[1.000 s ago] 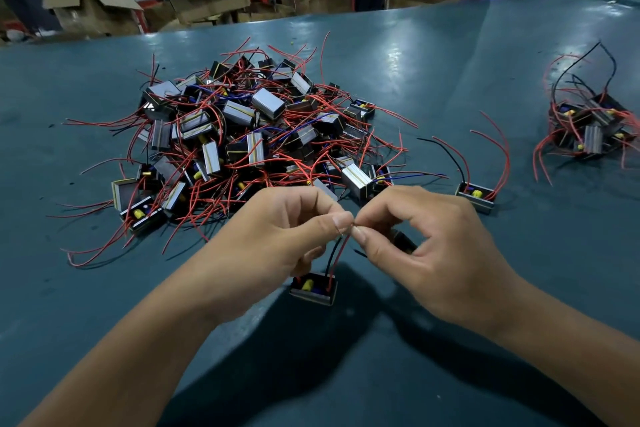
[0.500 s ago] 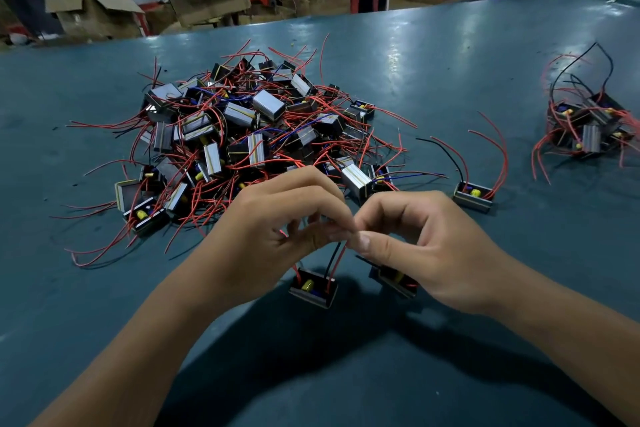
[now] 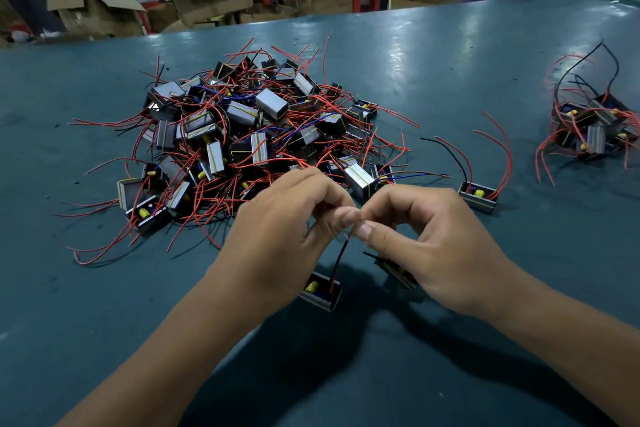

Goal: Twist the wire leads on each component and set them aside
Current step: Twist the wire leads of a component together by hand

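Below the joined fingertips, 1 component (image 3: pixel 320 291) hangs by its leads (image 3: pixel 341 255), just above the tabletop (image 3: pixel 450 80), lower than 0.5 s ago. Left hand (image 3: pixel 280 236) and right hand (image 3: pixel 440 246) both pinch the lead tips, grips unchanged. Second component (image 3: pixel 398 272) sits under the right palm.

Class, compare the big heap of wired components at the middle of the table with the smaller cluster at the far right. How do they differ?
The big heap of small box-shaped components with red wire leads holds many more pieces than the smaller cluster of the same components. The heap lies just beyond both hands; the cluster lies well off to the right, apart. The cluster's long black lead stands well above it; the heap's leads mostly splay outward. Both rest on the teal table and are tangled.
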Available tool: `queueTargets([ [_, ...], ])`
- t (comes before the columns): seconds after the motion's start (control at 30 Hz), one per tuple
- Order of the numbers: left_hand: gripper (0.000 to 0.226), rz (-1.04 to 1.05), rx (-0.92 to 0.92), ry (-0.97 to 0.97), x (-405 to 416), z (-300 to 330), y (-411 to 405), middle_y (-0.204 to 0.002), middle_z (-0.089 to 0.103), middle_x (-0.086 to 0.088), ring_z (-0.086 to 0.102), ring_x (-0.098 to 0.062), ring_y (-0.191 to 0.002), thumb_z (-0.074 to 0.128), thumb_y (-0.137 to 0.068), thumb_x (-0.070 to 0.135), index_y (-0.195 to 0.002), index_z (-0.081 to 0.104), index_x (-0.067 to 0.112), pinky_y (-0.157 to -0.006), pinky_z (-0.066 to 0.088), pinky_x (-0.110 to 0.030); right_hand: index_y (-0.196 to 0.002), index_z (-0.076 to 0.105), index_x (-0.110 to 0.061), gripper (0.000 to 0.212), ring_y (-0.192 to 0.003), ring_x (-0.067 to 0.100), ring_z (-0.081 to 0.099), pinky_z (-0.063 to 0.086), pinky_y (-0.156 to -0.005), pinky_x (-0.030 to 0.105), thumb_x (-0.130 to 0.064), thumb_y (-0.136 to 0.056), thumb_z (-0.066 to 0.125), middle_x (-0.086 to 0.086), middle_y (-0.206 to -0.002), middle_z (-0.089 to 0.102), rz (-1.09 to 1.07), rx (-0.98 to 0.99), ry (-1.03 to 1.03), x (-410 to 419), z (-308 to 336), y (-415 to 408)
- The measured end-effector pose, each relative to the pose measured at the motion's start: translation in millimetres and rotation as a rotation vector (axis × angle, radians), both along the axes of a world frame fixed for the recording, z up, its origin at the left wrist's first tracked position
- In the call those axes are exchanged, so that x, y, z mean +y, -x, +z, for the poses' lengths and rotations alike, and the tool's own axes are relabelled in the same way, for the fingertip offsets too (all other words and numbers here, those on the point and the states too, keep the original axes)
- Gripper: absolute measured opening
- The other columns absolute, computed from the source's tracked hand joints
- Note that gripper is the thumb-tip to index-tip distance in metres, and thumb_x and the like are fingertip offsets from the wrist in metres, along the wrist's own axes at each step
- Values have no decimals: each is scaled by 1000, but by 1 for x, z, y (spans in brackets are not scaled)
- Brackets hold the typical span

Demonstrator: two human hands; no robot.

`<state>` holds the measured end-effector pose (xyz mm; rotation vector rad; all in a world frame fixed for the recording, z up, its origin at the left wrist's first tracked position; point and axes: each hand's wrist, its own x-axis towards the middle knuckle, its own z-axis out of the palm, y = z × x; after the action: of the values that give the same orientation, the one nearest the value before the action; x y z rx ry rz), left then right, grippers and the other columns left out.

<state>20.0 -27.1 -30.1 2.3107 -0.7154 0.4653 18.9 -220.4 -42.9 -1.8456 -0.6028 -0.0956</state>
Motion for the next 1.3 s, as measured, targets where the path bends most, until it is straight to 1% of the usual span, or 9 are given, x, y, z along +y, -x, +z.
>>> queueTargets([
  [0.17, 16, 38, 163, 19, -1, -2, 3, -83, 58, 18, 54, -2, -80, 56, -96, 42, -81, 56, 35, -63, 33, -14, -80, 70, -18, 7, -66, 4, 58, 44, -65, 15, -23, -85, 69, -9, -69, 65, -61, -76, 65, 1, -1, 2],
  [0.4, 19, -21, 249, -36, -2, -5, 6, -92, 48, 24, 48, -3, -82, 35, -99, 51, -85, 42, 40, -65, 35, -13, -80, 70, -16, 6, -68, 13, 59, 47, -64, 22, -18, -85, 70, -6, -70, 64, -84, -178, 113, 2, -1, 2],
  [0.7, 26, -77, 377, 163, 0, -1, 5, -70, 48, 14, 41, -3, -62, 44, -99, 45, -86, 53, 25, -56, 35, -17, -77, 68, -19, 8, -66, 7, 59, 45, -66, 14, -19, -85, 70, -10, -69, 65, -68, -120, 63, 1, -1, 2],
  [0.8, 25, -43, 437, 229, 6, 2, -1, -67, 49, 7, 43, -6, -60, 47, -95, 44, -84, 55, 23, -56, 39, -27, -75, 67, -21, 12, -63, 5, 58, 44, -64, 15, -18, -86, 72, -11, -66, 64, -88, -60, 38, -2, -1, -1],
  [0.9, 14, -124, 577, 284, 6, -1, -3, -67, 53, 12, 48, -8, -62, 56, -99, 29, -90, 62, 19, -56, 42, -20, -75, 68, -23, 17, -61, 8, 56, 45, -60, 19, -13, -88, 74, -7, -65, 64, -83, -12, 13, -3, 0, -3],
  [0.97, 8, -184, 625, 297, 4, -3, -3, -71, 58, 12, 49, -8, -63, 61, -97, 26, -93, 66, 20, -58, 43, -16, -76, 69, -25, 13, -62, 16, 58, 46, -59, 23, -20, -87, 74, -3, -67, 66, -78, -1, -1, -2, 1, -3],
  [1.03, 4, -202, 617, 293, 5, -4, -3, -79, 66, 3, 50, -10, -64, 64, -97, 22, -94, 67, 21, -58, 43, -20, -76, 70, -25, 10, -63, 18, 59, 46, -59, 24, -23, -86, 72, 0, -68, 67, -79, 13, -8, -3, 1, -4],
  [1.17, 9, -215, 582, 282, 8, -4, -4, -81, 65, -13, 49, -11, -63, 64, -96, 24, -93, 66, 16, -57, 42, -21, -78, 70, -22, 14, -60, 4, 56, 44, -59, 17, -13, -88, 74, -5, -67, 66, -49, 63, -8, -7, -1, -9],
  [1.3, 11, -225, 569, 264, 9, -4, -4, -74, 61, -8, 54, -9, -62, 61, -99, 24, -93, 64, 15, -57, 44, -19, -79, 70, -22, 9, -60, 2, 55, 42, -58, 15, -21, -87, 74, -9, -66, 65, -17, 66, -7, -9, -2, -11],
])
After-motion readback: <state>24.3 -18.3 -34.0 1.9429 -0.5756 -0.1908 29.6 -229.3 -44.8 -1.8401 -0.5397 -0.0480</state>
